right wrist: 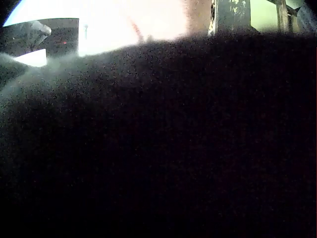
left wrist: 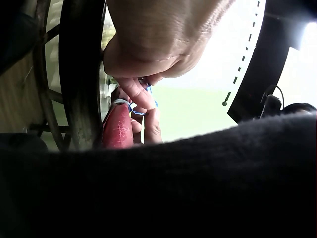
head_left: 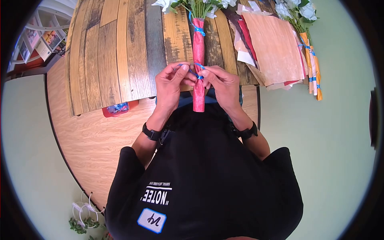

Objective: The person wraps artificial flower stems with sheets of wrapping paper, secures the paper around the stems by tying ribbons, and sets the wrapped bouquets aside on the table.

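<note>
A bouquet of white flowers (head_left: 164, 4) lies on the table, its stems wrapped in pinkish-red paper (head_left: 198, 102) that reaches past the front edge toward the person. A blue ribbon (head_left: 199, 77) circles the lower part of the wrap, and a second blue ribbon (head_left: 199, 31) is tied higher up. On the left side, the left hand (head_left: 169, 83) pinches one end of the lower ribbon between thumb and fingers. Opposite it, the right hand (head_left: 225, 86) pinches the ribbon close to the wrap. In the left wrist view, fingertips meet at the blue ribbon (left wrist: 139, 112) beside the red wrap (left wrist: 119, 128). Dark cloth fills most of the right wrist view.
Stacked wrapping paper sheets (head_left: 274, 48) overhang the table's (head_left: 120, 48) right side. Beside them lies another white bouquet (head_left: 307, 11) with orange-wrapped stems (head_left: 319, 82). Under the front edge stands a red container (head_left: 132, 105) with blue bits inside. A shelf (head_left: 38, 34) stands at far left.
</note>
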The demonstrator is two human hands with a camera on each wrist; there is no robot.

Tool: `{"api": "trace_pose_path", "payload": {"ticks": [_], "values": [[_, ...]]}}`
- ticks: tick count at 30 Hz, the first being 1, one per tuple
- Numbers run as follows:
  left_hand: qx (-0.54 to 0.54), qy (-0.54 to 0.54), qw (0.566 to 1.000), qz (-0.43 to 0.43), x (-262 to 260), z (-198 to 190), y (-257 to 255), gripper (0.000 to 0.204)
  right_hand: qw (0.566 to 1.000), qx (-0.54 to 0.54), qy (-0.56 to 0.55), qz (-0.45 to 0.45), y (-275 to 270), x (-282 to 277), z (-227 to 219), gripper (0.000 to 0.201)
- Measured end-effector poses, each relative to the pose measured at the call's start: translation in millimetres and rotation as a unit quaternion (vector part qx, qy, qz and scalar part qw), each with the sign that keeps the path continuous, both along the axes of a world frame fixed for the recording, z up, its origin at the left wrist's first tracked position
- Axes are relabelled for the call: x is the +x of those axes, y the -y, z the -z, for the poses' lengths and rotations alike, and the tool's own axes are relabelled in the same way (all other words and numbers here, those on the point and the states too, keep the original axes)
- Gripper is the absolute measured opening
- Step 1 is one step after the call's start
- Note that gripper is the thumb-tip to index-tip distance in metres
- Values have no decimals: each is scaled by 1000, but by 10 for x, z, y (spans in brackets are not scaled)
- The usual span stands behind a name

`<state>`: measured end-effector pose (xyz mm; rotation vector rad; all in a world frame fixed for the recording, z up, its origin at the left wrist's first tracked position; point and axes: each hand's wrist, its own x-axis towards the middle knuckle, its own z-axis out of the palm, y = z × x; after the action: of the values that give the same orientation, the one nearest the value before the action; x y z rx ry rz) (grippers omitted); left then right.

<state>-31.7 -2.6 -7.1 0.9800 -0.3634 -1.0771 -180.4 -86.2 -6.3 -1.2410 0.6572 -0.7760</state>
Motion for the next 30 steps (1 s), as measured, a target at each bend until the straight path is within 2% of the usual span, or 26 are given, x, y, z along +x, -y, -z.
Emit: {"api": "trace_pose_path", "payload": {"ticks": [2, 3, 5, 6, 8, 11, 12, 14, 18, 20, 21, 23, 26, 30], "values": [[34, 98, 994, -18, 16, -12, -58, 17, 1000, 6, -16, 16, 6, 34, 1, 18], [36, 98, 994, -16, 14, -2, -86, 17, 1000, 8, -16, 18, 2, 42, 3, 18], [13, 208, 976, -58, 26, 30, -140, 14, 999, 10, -20, 25, -1, 67, 2, 19], [14, 209, 976, -56, 51, 39, -169, 14, 999, 11, -20, 27, -4, 75, -4, 19], [21, 331, 943, -29, 93, 39, -229, 13, 999, -1, -48, 26, -18, 81, -14, 18], [38, 378, 925, 18, 115, -95, -246, 13, 998, 41, -40, 32, -44, 86, 26, 20], [38, 377, 925, 19, 109, -158, -237, 13, 998, 42, -42, 32, -51, 87, 44, 20], [103, 296, 947, 69, 83, -281, -198, 13, 999, 34, -31, 27, -61, 78, 83, 18], [91, 227, 966, 86, 77, -380, -86, 13, 998, 4, -51, -21, -48, 16, 96, 15], [125, 199, 968, 88, 89, -391, -43, 13, 992, -92, -73, -40, -36, 8, 47, 12], [125, 199, 968, 88, 89, -372, -26, 13, 992, -92, -73, -41, -28, 5, 36, 12], [69, 285, 952, 93, 85, -324, 1, 13, 982, -166, -83, -42, -13, 6, 21, 15], [81, 312, 937, 131, 83, -311, 31, 11, 978, -164, -118, -55, -9, 2, -49, 15], [100, 328, 921, 183, 83, -334, 58, 14, 978, -175, -110, -39, -19, 14, 85, 15]]}}
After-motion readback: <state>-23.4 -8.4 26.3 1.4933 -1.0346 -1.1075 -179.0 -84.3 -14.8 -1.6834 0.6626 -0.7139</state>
